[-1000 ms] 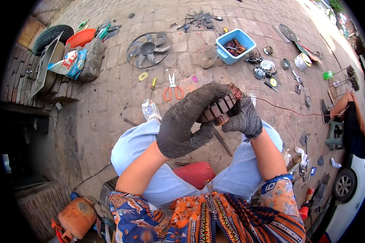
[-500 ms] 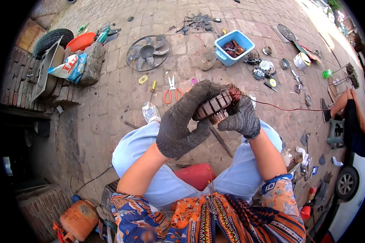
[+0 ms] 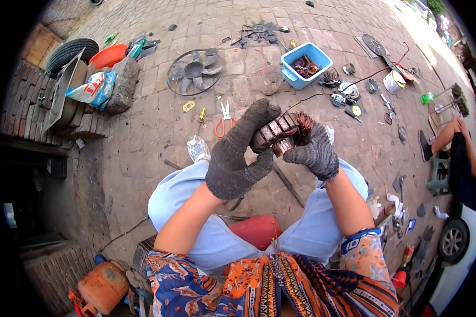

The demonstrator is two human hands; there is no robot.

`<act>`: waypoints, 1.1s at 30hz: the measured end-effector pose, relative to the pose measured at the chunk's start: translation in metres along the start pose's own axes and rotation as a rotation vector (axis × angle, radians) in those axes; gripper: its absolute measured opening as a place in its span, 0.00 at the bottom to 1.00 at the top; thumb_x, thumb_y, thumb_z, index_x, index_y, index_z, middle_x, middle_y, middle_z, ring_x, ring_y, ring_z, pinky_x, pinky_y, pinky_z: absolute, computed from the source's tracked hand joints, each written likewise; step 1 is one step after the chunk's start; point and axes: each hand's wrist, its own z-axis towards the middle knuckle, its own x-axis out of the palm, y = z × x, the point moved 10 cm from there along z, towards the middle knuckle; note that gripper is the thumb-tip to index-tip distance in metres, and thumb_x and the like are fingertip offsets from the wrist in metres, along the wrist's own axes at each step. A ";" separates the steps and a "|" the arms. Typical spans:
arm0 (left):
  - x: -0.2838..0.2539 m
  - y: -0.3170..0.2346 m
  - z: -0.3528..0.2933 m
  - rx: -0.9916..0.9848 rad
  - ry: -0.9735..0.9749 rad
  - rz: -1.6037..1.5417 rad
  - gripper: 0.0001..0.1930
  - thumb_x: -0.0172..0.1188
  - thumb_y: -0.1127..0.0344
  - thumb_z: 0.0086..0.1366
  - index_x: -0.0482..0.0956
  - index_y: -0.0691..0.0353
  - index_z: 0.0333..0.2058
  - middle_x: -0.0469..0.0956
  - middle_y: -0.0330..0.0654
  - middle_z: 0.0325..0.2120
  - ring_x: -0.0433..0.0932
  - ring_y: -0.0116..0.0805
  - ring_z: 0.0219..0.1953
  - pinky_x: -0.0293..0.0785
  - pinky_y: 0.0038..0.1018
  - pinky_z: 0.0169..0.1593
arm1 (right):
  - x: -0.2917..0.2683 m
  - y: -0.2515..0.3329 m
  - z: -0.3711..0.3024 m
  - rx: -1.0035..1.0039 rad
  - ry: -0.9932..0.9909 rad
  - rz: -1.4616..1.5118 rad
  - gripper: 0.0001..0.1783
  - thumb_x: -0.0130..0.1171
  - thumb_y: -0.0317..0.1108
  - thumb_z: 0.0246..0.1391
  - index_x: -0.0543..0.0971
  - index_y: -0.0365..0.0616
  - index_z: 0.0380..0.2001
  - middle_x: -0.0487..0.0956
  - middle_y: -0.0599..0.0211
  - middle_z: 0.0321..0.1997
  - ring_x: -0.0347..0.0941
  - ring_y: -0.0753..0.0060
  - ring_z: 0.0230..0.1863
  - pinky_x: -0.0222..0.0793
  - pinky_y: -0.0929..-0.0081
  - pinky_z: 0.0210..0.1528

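Note:
Both my hands wear dark grey knit gloves. My left hand (image 3: 235,150) is wrapped around the slotted iron core of a motor armature (image 3: 274,132), held up between my knees. A ribbed copper commutator (image 3: 282,146) faces me at its lower side. My right hand (image 3: 318,152) closes on the armature's other end, beside the reddish copper winding (image 3: 303,122); some of its fingers are hidden behind the part. From the core a long, loose copper wire (image 3: 354,83) rises in a curve to the upper right.
On the brick paving ahead lie orange-handled snips (image 3: 225,120), a yellow screwdriver (image 3: 201,117) and a fan (image 3: 193,68). A blue tub (image 3: 305,62) holds copper scrap. Motor parts (image 3: 348,91) lie right of it. A red seat (image 3: 256,231) is beneath me. Another person (image 3: 460,148) sits far right.
The wire's free end has swung from pointing right to reaching high up toward the upper right. It now leaves the core's upper left side. Both hands keep their hold on the armature.

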 end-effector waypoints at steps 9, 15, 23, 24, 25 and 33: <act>-0.001 -0.001 0.003 0.014 0.027 -0.057 0.36 0.58 0.75 0.50 0.54 0.68 0.58 0.67 0.52 0.52 0.68 0.43 0.54 0.65 0.32 0.54 | 0.016 -0.043 0.001 0.166 0.071 0.357 0.24 0.66 0.36 0.38 0.74 0.39 0.42 0.76 0.69 0.37 0.69 0.81 0.37 0.67 0.81 0.40; -0.001 0.003 0.002 0.008 0.042 -0.002 0.37 0.59 0.74 0.49 0.55 0.67 0.58 0.65 0.52 0.53 0.65 0.44 0.56 0.62 0.33 0.57 | 0.036 -0.063 -0.003 0.271 0.202 1.085 0.29 0.57 0.30 0.51 0.59 0.37 0.55 0.67 0.56 0.52 0.72 0.70 0.47 0.76 0.93 0.35; -0.002 0.005 0.001 -0.004 0.031 -0.023 0.37 0.61 0.73 0.48 0.56 0.66 0.58 0.65 0.51 0.53 0.65 0.42 0.56 0.63 0.32 0.56 | 0.049 -0.063 -0.005 0.366 0.257 1.232 0.34 0.61 0.36 0.46 0.61 0.41 0.56 0.67 0.55 0.55 0.66 0.61 0.54 0.72 0.72 0.48; -0.002 0.003 0.001 0.001 0.035 -0.030 0.37 0.61 0.72 0.48 0.56 0.66 0.58 0.65 0.51 0.53 0.66 0.42 0.56 0.63 0.32 0.56 | 0.047 -0.067 -0.006 0.369 0.235 1.184 0.35 0.62 0.38 0.45 0.61 0.43 0.56 0.66 0.56 0.55 0.65 0.59 0.55 0.70 0.66 0.52; -0.002 0.002 0.001 0.003 0.037 -0.045 0.37 0.62 0.72 0.49 0.56 0.66 0.58 0.65 0.51 0.54 0.65 0.41 0.56 0.63 0.32 0.57 | 0.047 -0.068 -0.006 0.350 0.250 1.169 0.36 0.62 0.40 0.44 0.61 0.44 0.56 0.66 0.56 0.56 0.65 0.57 0.56 0.67 0.62 0.53; -0.004 0.000 0.002 0.019 0.043 -0.069 0.38 0.64 0.70 0.50 0.55 0.66 0.58 0.63 0.49 0.54 0.64 0.39 0.57 0.61 0.32 0.57 | 0.046 -0.068 -0.007 0.318 0.251 1.138 0.39 0.59 0.50 0.42 0.62 0.49 0.57 0.65 0.57 0.58 0.62 0.51 0.58 0.60 0.50 0.57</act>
